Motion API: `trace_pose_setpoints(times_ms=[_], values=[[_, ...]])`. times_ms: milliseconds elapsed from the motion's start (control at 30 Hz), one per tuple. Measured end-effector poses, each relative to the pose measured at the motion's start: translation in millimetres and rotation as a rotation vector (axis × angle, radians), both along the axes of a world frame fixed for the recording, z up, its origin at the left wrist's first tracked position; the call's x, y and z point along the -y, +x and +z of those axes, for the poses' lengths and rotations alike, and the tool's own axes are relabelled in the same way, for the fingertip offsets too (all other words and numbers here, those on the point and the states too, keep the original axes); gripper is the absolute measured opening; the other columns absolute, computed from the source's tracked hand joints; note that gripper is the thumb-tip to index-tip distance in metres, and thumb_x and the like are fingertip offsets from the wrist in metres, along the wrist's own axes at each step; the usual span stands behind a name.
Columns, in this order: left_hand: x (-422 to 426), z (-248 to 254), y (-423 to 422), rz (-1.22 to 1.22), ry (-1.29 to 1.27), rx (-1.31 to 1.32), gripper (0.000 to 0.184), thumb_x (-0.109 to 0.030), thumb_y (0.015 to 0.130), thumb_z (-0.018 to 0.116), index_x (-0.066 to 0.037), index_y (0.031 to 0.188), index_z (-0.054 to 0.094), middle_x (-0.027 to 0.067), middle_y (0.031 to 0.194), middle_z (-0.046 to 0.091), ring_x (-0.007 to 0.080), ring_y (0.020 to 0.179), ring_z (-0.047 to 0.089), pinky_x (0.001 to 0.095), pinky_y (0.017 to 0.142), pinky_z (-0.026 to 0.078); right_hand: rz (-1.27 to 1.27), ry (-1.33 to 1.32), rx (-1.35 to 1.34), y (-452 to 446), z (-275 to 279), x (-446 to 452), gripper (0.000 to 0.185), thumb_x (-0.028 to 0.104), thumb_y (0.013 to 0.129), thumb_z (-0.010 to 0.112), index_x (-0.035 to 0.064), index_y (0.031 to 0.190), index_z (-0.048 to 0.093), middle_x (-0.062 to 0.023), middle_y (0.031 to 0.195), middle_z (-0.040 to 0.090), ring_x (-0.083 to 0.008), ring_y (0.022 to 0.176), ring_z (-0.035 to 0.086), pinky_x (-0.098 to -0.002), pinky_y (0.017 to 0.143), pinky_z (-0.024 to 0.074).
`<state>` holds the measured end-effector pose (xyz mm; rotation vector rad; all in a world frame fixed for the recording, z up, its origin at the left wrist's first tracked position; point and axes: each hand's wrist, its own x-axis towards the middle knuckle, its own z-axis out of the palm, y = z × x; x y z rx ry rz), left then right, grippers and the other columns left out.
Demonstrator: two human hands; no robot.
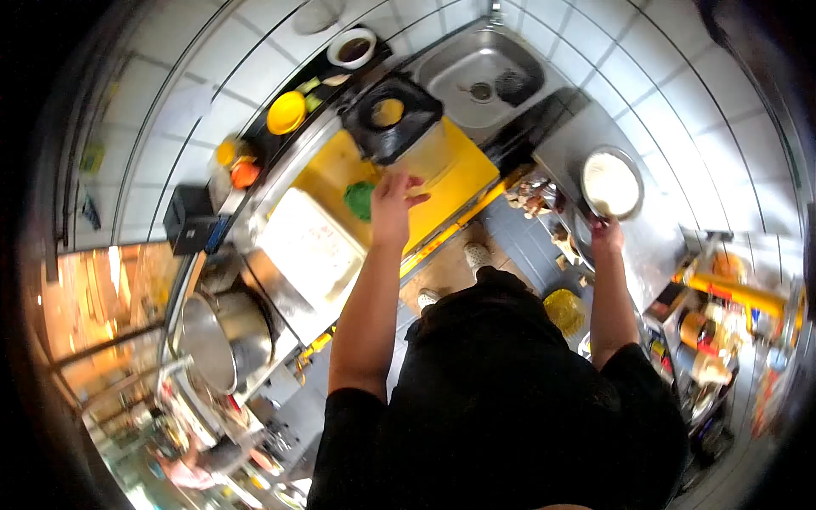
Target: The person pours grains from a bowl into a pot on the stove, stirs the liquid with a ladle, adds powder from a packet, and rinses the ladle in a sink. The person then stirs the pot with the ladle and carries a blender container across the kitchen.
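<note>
My left hand [396,204] is held over the yellow cutting board [476,166], fingers apart and nothing visible in them. Close beside it on the board lies a crumpled green item [359,201], its kind unclear. Just beyond the fingertips is a black square tray [363,127] with a round yellowish piece in it. A see-through sheet or container [432,155] sits by the tray, hard to make out. With fingers closed at its near edge, my right hand [606,233] grips a round metal bowl [586,189] of white contents over the steel counter.
A steel sink [438,76] is set in the far corner. Left of the board stand a white tray [359,252] and a large metal pot [204,344]. On the back ledge are a yellow bowl [286,112] and a white bowl [368,59] of dark liquid. Crowded shelves [705,331] stand right.
</note>
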<state>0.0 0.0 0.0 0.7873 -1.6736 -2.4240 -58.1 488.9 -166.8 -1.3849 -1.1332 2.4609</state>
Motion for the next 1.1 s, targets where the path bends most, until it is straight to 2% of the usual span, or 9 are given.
trace_pose_setpoints(times_ms=[200, 300, 333, 467, 600, 700, 767, 900, 1100], values=[[12.9, -20.9, -18.3, 0.067, -0.117, -0.023, 0.029, -0.026, 0.100, 0.060, 0.002, 0.108, 0.063, 0.0126, 0.103, 0.064, 0.0212, 0.098, 0.066, 0.0354, 0.078, 0.062, 0.043, 0.055, 0.056, -15.9, 4.4, 0.0, 0.009, 0.006, 0.094, 0.056, -0.0016, 0.093, 0.060, -0.0104, 0.083, 0.062, -0.0183, 0.060, 0.054, -0.0251, 0.049, 0.0440], [12.9, -27.6, -3.4, 0.064, -0.647, 0.017, 0.031, -0.027, 0.100, 0.062, 0.001, 0.112, 0.063, 0.0134, 0.105, 0.064, 0.0203, 0.098, 0.064, 0.0315, 0.076, 0.058, 0.105, 0.106, 0.079, -10.0, 7.9, -2.8, 0.008, 0.008, 0.095, 0.059, 0.0003, 0.096, 0.061, -0.0055, 0.082, 0.061, -0.0152, 0.063, 0.053, -0.0246, 0.051, 0.0410], [13.3, -19.9, 6.2, 0.179, -1.093, -0.125, 0.032, -0.027, 0.100, 0.063, 0.001, 0.116, 0.062, 0.0135, 0.111, 0.064, 0.0177, 0.096, 0.063, 0.0288, 0.074, 0.053, 0.116, 0.102, 0.082, -8.5, 6.0, -1.9, 0.008, 0.009, 0.094, 0.060, 0.0010, 0.096, 0.061, -0.0046, 0.082, 0.060, -0.0150, 0.063, 0.052, -0.0244, 0.050, 0.0396], [6.7, 30.2, 85.1, 0.222, -0.577, -0.073, 0.031, -0.018, 0.100, 0.062, 0.003, 0.121, 0.056, 0.0168, 0.120, 0.058, 0.0231, 0.111, 0.060, 0.0323, 0.084, 0.055, 0.326, 0.052, 0.063, 26.3, 0.7, -9.7, 0.006, 0.011, 0.095, 0.060, 0.0060, 0.094, 0.063, -0.0015, 0.077, 0.057, -0.0124, 0.062, 0.049, -0.0234, 0.051, 0.0359], [21.2, 2.8, 200.7, 0.239, -0.606, 0.095, 0.028, -0.011, 0.098, 0.063, 0.003, 0.122, 0.057, 0.0151, 0.116, 0.062, 0.0231, 0.104, 0.064, 0.0334, 0.086, 0.056, 0.494, 0.072, -0.001, 75.1, 9.1, 12.3, 0.011, 0.013, 0.096, 0.060, 0.0047, 0.101, 0.065, -0.0047, 0.083, 0.065, -0.0098, 0.058, 0.050, -0.0198, 0.044, 0.0366], [38.4, -63.6, 302.4, 0.255, -0.741, 0.237, 0.025, -0.011, 0.097, 0.065, 0.003, 0.117, 0.060, 0.0149, 0.109, 0.066, 0.0235, 0.100, 0.066, 0.0351, 0.083, 0.056, 0.643, 0.099, 0.037, 123.4, 37.6, 45.5, 0.011, 0.013, 0.095, 0.060, 0.0039, 0.099, 0.065, -0.0035, 0.081, 0.064, -0.0090, 0.058, 0.050, -0.0186, 0.043, 0.0377], [45.5, -76.5, 358.1, 0.258, -0.591, 0.314, 0.021, -0.013, 0.097, 0.064, 0.002, 0.111, 0.063, 0.0135, 0.098, 0.069, 0.0226, 0.094, 0.067, 0.0348, 0.080, 0.056, 0.655, 0.037, 0.062, 159.3, 46.0, 65.3, 0.013, 0.014, 0.095, 0.059, 0.0052, 0.104, 0.060, -0.0052, 0.085, 0.061, -0.0105, 0.061, 0.053, -0.0212, 0.042, 0.0382], [60.1, -111.2, 454.9, 0.124, -0.595, 0.455, 0.022, -0.018, 0.095, 0.062, 0.001, 0.105, 0.066, 0.0121, 0.086, 0.069, 0.0223, 0.082, 0.067, 0.0350, 0.075, 0.055, 0.561, -0.039, 0.051, 241.3, 31.1, 110.7, 0.007, 0.008, 0.092, 0.056, 0.0032, 0.097, 0.055, -0.0074, 0.079, 0.056, -0.0132, 0.058, 0.048, -0.0219, 0.040, 0.0320], [63.0, -125.6, 536.0, -0.373, -0.741, 0.611, 0.030, -0.026, 0.093, 0.064, 0.000, 0.106, 0.067, 0.0173, 0.095, 0.072, 0.0279, 0.088, 0.070, 0.0381, 0.079, 0.055, 0.384, -0.086, 0.224, 368.6, 53.3, 155.6, 0.011, 0.003, 0.088, 0.059, 0.0085, 0.097, 0.054, -0.0050, 0.079, 0.053, -0.0148, 0.059, 0.048, -0.0241, 0.043, 0.0318]])
